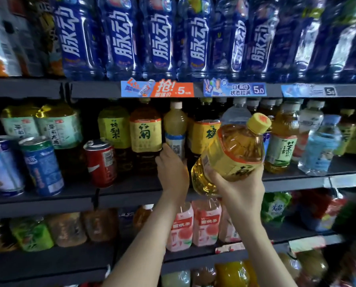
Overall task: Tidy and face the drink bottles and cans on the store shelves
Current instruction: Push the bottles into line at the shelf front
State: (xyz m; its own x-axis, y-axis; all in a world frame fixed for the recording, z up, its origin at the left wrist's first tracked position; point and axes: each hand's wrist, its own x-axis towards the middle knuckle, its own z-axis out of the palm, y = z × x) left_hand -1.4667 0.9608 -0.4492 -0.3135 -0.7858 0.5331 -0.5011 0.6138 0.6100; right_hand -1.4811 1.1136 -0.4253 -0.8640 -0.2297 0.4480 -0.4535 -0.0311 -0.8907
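Tea bottle (pixel 235 154) — full, likely heavy, slick; take at the label — gripped tilted by right hand (pixel 239 189); left hand (pixel 173 172) curls round pale bottle (pixel 175 125).

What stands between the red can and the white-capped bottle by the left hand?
A yellow-label bottle and an orange-rimmed yellow-label bottle, shown in the head view.

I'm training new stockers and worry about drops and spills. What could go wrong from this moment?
The right hand alone holds the amber bottle tilted, off the shelf; it could slip. The left hand grips the pale bottle, which stands between close neighbours, so pulling or turning it might topple the yellow-labelled bottle beside it.
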